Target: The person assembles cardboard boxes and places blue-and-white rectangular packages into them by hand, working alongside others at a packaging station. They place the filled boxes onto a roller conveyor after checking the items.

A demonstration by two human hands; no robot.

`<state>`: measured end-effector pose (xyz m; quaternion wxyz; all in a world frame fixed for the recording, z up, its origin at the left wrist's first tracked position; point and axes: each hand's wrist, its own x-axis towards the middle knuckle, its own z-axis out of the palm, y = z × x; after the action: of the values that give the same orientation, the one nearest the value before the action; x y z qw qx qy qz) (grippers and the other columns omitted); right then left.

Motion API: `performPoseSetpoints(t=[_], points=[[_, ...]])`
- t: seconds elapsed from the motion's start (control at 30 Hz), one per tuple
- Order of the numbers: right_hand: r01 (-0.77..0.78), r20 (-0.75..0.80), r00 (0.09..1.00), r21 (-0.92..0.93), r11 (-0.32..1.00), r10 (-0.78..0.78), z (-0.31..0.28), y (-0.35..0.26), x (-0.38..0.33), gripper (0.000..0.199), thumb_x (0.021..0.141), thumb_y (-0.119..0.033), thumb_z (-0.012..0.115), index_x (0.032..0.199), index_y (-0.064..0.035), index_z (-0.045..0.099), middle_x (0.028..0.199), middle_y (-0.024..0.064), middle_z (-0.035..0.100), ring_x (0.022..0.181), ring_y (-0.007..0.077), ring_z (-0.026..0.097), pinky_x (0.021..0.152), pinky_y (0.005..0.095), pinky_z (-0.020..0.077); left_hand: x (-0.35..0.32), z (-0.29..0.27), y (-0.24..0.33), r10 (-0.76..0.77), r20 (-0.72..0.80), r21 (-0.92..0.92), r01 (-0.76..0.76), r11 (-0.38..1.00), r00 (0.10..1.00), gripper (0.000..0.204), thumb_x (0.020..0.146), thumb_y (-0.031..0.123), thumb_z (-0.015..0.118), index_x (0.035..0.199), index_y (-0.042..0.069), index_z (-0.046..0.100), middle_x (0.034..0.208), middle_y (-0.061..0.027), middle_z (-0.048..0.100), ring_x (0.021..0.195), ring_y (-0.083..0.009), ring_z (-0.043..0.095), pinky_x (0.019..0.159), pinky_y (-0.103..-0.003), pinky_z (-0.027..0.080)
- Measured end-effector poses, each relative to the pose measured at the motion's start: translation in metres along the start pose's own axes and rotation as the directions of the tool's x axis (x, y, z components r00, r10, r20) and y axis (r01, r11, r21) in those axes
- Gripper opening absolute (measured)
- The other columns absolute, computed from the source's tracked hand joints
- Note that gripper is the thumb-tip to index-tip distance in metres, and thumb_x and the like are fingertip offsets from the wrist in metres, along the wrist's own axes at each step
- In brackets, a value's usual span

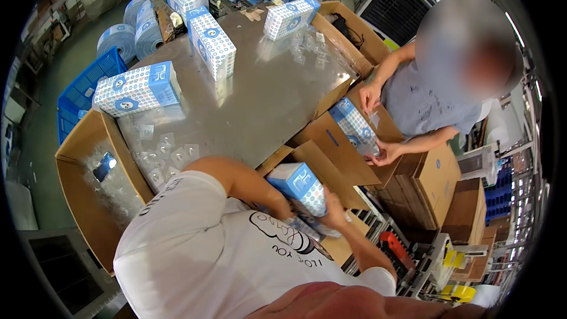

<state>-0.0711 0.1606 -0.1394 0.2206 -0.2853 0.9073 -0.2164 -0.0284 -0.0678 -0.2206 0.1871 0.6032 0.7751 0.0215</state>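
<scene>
A blue-and-white patterned pack (299, 184) is tilted over an open cardboard box (322, 165) in front of me. My right hand (334, 211) grips its right side. Against its lower left side is my left hand (282, 207), its fingers mostly hidden by the pack and my arm. More wrapped packs show below my hands, inside the box. Across from me, a co-worker's hands (384, 152) are at a similar pack (354, 125) in another cardboard box.
Several patterned packs (211, 42) stand or lie on the metal table (254, 106). Small clear plastic pieces (167, 155) are scattered by my left arm. A carton with clear plastic (97, 186) and a blue crate (88, 91) are at left. Flattened cartons (416, 186) stand at right.
</scene>
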Motion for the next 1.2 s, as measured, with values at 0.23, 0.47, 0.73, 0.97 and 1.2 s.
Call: performPoseSetpoints(t=[0.23,0.47,0.73,0.97,1.2], points=[[-0.075,0.362,0.918,-0.238,0.968,0.16,0.185,0.059,0.073,0.123,0.06,-0.021,0.086,0.152,-0.0018,0.007,0.132,0.0305,0.045,0.121,0.0453,0.046,0.1,0.0458,0.0419,-0.032,0.061,-0.038,-0.009,0.526,-0.35,0.227,0.909,0.851,0.052,0.083,0.035,0.061,0.122,0.0,0.058,0.126,-0.026,0.057,0.114,-0.0399,0.056,0.09,-0.044,0.048],[0.341,-0.002,0.94,0.061,0.938,-0.341,-0.024,-0.165,0.25,0.02,0.084,-0.023,0.069,0.081,-0.0029,0.068,0.071,0.0112,0.066,0.066,0.0208,0.063,0.063,0.0364,0.0506,-0.175,-0.026,-0.059,-0.758,-0.167,-0.722,0.445,0.529,0.63,0.025,0.091,0.032,0.057,0.091,0.008,0.067,0.075,-0.0137,0.067,0.069,-0.0325,0.064,0.066,-0.046,0.05],[0.362,0.172,0.931,-0.339,0.869,-0.321,-0.026,-0.287,0.389,0.108,0.071,-0.041,0.08,0.151,-0.0009,0.019,0.139,0.0297,0.043,0.122,0.0386,0.051,0.098,0.0414,0.0458,-0.378,-0.057,-0.163,-0.497,-0.862,-0.196,0.839,0.507,0.099,0.043,0.072,0.009,0.067,0.115,0.006,0.059,0.115,-0.0148,0.061,0.113,-0.0308,0.056,0.098,-0.045,0.042],[0.394,0.307,0.91,-0.424,0.816,-0.28,-0.102,-0.359,0.494,0.061,0.082,-0.044,0.071,0.125,-0.0015,0.06,0.097,0.019,0.071,0.092,0.0337,0.068,0.088,0.0357,0.0505,-0.356,-0.072,-0.215,-0.662,-0.375,-0.142,0.666,0.733,0.649,0.105,0.041,0.049,0.088,0.127,0.002,0.051,0.125,-0.0151,0.056,0.122,-0.028,0.05,0.107,-0.043,0.034],[0.145,-0.193,0.946,-0.463,0.874,-0.259,0.022,-0.377,0.572,0.103,0.072,-0.052,0.074,0.155,-0.03,0.016,0.119,0.0266,0.05,0.109,0.0452,0.052,0.097,0.0467,0.043,-0.309,-0.058,-0.159,-0.685,-0.496,-0.3,0.635,0.712,0.533,0.069,0.06,0.038,0.078,0.114,-0.001,0.06,0.116,-0.0179,0.061,0.114,-0.0307,0.056,0.1,-0.037,0.039]])
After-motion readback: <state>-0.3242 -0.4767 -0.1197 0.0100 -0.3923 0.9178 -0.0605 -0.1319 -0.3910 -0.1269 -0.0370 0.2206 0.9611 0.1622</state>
